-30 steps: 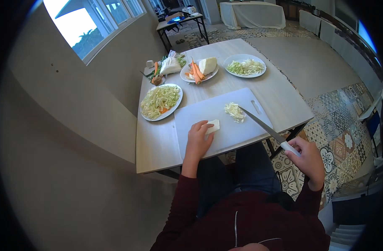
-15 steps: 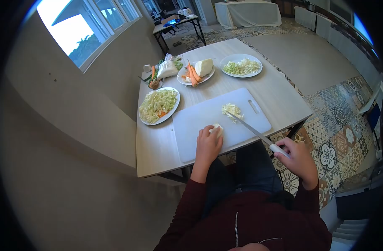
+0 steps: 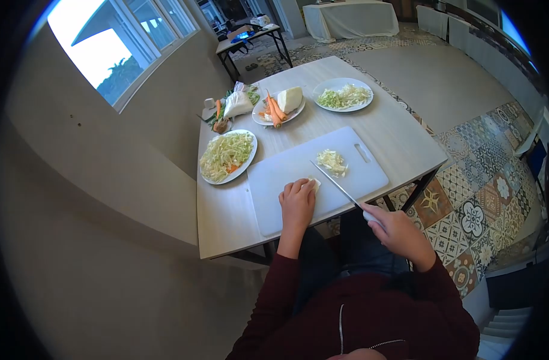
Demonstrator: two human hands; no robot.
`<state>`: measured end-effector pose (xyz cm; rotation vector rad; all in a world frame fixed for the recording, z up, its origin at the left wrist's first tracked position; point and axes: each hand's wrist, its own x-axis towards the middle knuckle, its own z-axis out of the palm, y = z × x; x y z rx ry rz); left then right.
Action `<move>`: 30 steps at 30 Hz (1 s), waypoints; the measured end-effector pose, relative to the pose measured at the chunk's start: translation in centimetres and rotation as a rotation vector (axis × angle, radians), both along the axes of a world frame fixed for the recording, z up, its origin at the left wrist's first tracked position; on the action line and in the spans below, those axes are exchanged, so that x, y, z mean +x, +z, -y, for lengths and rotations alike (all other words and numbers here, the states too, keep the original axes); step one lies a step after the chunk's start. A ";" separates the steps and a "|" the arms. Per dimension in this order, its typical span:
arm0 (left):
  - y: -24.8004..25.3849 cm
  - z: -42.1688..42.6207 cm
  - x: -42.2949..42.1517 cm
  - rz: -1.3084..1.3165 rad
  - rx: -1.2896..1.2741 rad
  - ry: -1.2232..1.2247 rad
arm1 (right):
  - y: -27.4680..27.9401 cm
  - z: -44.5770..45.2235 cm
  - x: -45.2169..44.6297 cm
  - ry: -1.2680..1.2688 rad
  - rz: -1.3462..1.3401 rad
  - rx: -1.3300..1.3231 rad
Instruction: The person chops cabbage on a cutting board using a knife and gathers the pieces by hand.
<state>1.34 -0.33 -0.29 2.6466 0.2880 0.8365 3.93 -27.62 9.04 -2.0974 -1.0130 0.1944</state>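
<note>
First, at far left, a white plate (image 3: 254, 151) holds pale shreds (image 3: 226, 155). Next, on the cutting board (image 3: 265, 195), the left hand (image 3: 298, 203) curls over a small pale piece (image 3: 316, 185), holding it. Beside that, the knife (image 3: 340, 187) slants, its blade between the piece and a chopped heap (image 3: 332, 162), its handle grasped by the right hand (image 3: 400, 233).

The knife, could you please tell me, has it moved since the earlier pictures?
Yes: against the cutting board, the knife has moved left, toward the left hand.

The left hand (image 3: 298, 201) hides part of a pale piece (image 3: 316, 185), the right hand (image 3: 401, 234) part of the knife handle (image 3: 371, 218)
</note>
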 end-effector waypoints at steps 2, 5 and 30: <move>-0.1 0.1 -0.1 0.020 0.004 0.004 | 0.1 -0.4 -0.2 0.015 -0.018 -0.016; 0.4 0.5 -0.4 0.032 -0.006 0.019 | -0.4 -0.4 -0.3 0.054 0.006 0.013; 0.1 0.3 -0.4 0.002 0.010 0.027 | -0.7 -0.8 -2.1 0.024 0.051 -0.163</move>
